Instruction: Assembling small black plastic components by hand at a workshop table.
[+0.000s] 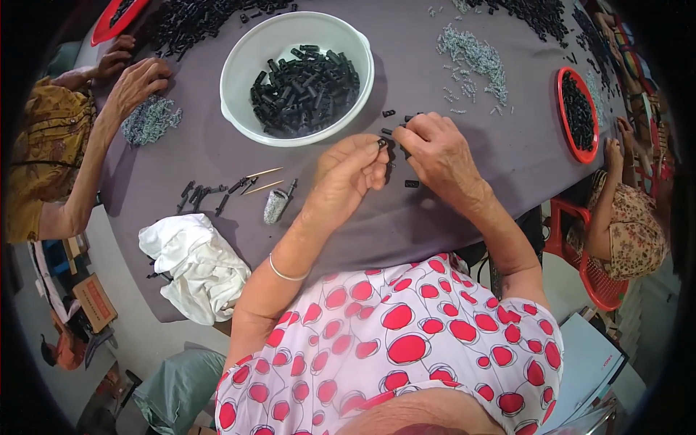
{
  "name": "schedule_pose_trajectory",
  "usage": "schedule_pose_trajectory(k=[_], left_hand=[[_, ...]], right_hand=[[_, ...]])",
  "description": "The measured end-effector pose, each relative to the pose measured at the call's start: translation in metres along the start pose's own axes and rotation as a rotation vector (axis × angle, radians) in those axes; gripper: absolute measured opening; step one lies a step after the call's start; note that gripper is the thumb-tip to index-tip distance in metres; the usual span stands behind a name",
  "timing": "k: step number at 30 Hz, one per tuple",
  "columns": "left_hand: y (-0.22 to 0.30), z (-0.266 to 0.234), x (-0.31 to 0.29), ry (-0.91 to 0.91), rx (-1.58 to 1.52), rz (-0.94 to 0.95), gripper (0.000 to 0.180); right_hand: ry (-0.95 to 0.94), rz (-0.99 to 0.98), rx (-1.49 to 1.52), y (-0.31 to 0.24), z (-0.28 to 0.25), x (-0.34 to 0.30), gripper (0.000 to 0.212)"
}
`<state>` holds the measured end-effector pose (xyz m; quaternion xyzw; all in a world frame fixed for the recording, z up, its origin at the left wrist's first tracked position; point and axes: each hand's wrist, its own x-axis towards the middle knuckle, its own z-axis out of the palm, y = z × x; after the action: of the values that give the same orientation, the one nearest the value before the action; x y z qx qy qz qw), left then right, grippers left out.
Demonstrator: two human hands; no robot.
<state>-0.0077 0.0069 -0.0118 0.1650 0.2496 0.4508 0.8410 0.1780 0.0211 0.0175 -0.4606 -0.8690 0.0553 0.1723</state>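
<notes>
My left hand is closed, pinching a small black plastic part between thumb and finger. Close beside it, my right hand has its fingers bent together, with a short black plastic piece at the fingertips; the fingers hide much of it. One loose black piece lies just beyond the hands, and another black piece rests below my right hand. Behind my hands stands a white bowl holding many black tubular parts.
Left of my hands lie thin wooden sticks, joined black pieces, a grey-wrapped tool and a white cloth. Small grey coils, like springs, form a pile. A red tray sits right. Another person's hand works at left.
</notes>
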Motion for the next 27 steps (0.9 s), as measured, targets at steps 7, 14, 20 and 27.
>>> schedule_pose_trajectory(k=[7,14,20,27], left_hand=[[-0.002,0.002,0.001,-0.002,0.004,-0.008,0.018],[-0.006,0.001,-0.001,-0.007,0.093,0.028,0.017],[-0.007,0.005,-0.003,0.037,0.178,0.033,0.018],[-0.015,0.009,-0.006,0.013,0.318,0.151,0.017]], right_hand=[[0.011,0.048,0.063,-0.001,0.003,-0.003,0.016],[0.17,0.248,0.457,0.001,-0.006,-0.003,0.025],[0.091,0.629,1.29,-0.002,-0.024,-0.013,0.027],[0.264,0.627,1.342,-0.027,-0.02,-0.026,0.025]])
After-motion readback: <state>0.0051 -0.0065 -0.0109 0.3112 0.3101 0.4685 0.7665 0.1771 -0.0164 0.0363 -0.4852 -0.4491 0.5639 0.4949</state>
